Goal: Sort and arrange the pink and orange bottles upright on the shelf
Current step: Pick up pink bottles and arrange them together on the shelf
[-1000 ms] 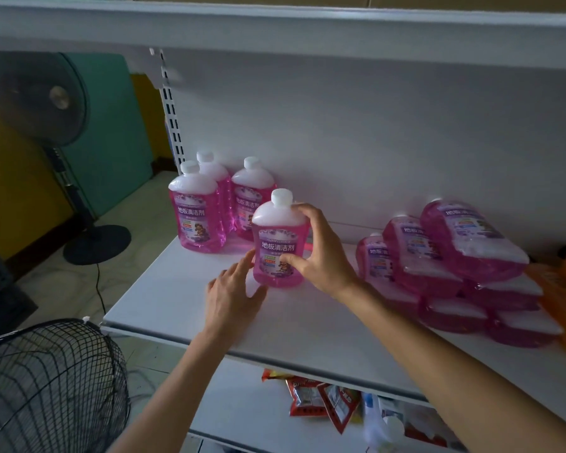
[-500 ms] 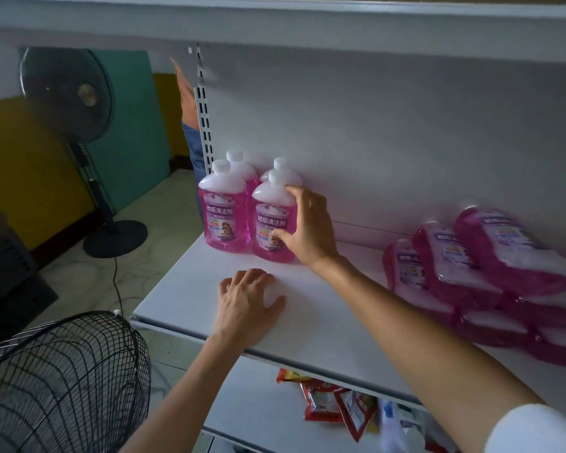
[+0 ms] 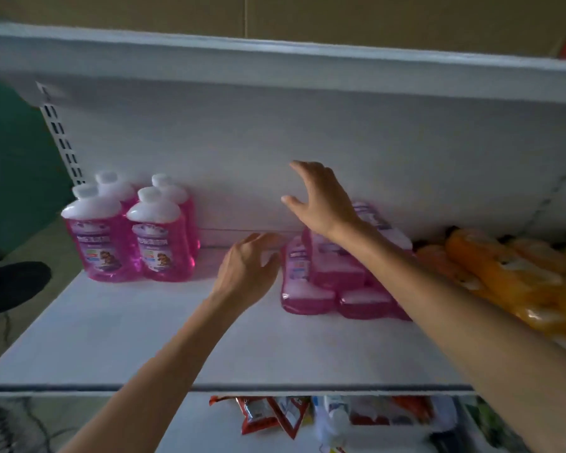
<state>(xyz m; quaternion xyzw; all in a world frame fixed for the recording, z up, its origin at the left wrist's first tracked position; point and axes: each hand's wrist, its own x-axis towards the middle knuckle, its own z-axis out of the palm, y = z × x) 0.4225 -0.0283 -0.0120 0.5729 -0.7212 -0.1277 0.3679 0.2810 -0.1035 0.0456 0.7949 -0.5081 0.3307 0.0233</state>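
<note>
Left hand (image 3: 247, 269) hovers low over the shelf (image 3: 111, 338), palm down, fingers loosely bent and holding nothing, its fingertips just beside the left edge of a pile (image 3: 321, 282) of pink bottles lying on their sides. Right hand (image 3: 321, 197) is raised above that pile, in front of the white back panel (image 3: 307, 132), with fingers and thumb spread wide and nothing in its grasp; its forearm crosses over the pile's right part.

Four upright pink bottles (image 3: 159, 237) with white caps stand at the shelf's back left, packed two by two and touching, labels facing out. They are well apart from the pile, with bare shelf between. The pile lies near the middle, bottles stacked on one another, their bases pointing toward the front edge.

Orange bottles (image 3: 504, 273) lie heaped on their sides at the right, just beside the pile.

An upper shelf (image 3: 275, 60) runs overhead, and a slotted post (image 3: 62, 142) stands behind the upright group. Red packets (image 3: 265, 416) lie on a lower shelf (image 3: 209, 429); the picture is blurred, so the labels cannot be read.
</note>
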